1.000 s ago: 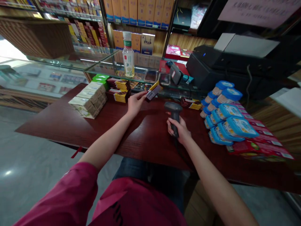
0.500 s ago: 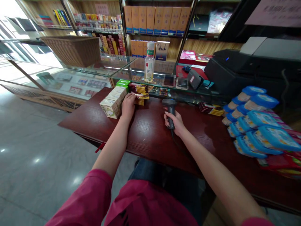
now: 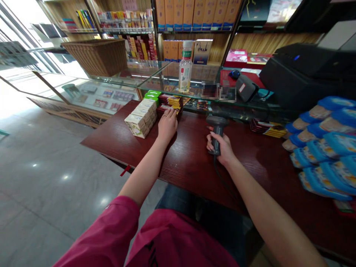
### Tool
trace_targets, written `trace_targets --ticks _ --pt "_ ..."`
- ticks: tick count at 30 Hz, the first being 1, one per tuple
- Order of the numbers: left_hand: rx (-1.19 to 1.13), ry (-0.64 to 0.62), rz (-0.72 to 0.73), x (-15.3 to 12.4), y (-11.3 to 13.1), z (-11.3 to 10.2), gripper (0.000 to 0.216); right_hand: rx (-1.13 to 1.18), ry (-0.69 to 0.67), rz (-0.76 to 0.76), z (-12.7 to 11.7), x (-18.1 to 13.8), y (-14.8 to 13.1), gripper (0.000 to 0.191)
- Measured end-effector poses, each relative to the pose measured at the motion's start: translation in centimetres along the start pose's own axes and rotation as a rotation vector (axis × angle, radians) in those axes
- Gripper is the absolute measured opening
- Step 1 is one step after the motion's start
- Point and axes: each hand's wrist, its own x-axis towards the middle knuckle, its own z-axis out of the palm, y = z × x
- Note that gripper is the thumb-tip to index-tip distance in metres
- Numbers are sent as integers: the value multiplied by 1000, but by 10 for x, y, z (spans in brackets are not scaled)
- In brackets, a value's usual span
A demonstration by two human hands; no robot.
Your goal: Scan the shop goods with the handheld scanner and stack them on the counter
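Observation:
My left hand [image 3: 167, 125] reaches forward over the dark wooden counter [image 3: 189, 163], fingers laid on a stack of red-and-yellow packs [image 3: 172, 102]. I cannot see a pack gripped in it. Beside that stack lie cream-coloured cartons [image 3: 140, 118] and green packs [image 3: 151, 95]. My right hand [image 3: 221, 146] is wrapped round the handle of a black barcode scanner [image 3: 217, 128], which stands on the counter with its cable trailing toward me.
A glass display case [image 3: 155, 79] runs behind the counter with a drink bottle [image 3: 185, 66] on top. A black register printer [image 3: 303, 74] sits at the right. Blue-lidded packets [image 3: 322, 141] pile at the far right. More red-and-yellow packs [image 3: 268, 128] lie near them. A wicker basket [image 3: 96, 55] stands at the left.
A second ago my left hand held a pack up near the scanner. It has since swung left and come down onto the stack of packs. The right hand keeps hold of the scanner.

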Motion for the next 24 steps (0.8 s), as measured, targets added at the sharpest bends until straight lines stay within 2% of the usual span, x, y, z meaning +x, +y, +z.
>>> trace_targets --ticks 4,6,8,10,13,15,17,21,24 --pt "-53 20 16 0 -14 4 50 26 25 -31 -1 0 1 47" --pt "-79 36 24 0 -14 4 51 6 84 -87 -5 2 -1 49" --pt "-104 42 73 -1 -6 3 53 -55 188 -184 -14 3 -7 52" --pt "-132 31 179 -1 9 5 54 -129 291 -286 -30 3 -15 56" --pt "-188 -44 399 -2 50 16 53 -198 373 -371 -62 -5 -30 54" --pt "-230 -120 543 1 87 30 54 -198 425 -395 -83 -14 -36 49" --pt "-272 -186 628 8 128 47 54 -156 482 -397 -99 -21 -38 45" --pt "-352 -272 603 36 206 84 59 -64 556 -392 -112 -26 -38 44" --pt "-390 -343 563 61 249 108 63 -49 581 -388 -111 -25 -38 45"
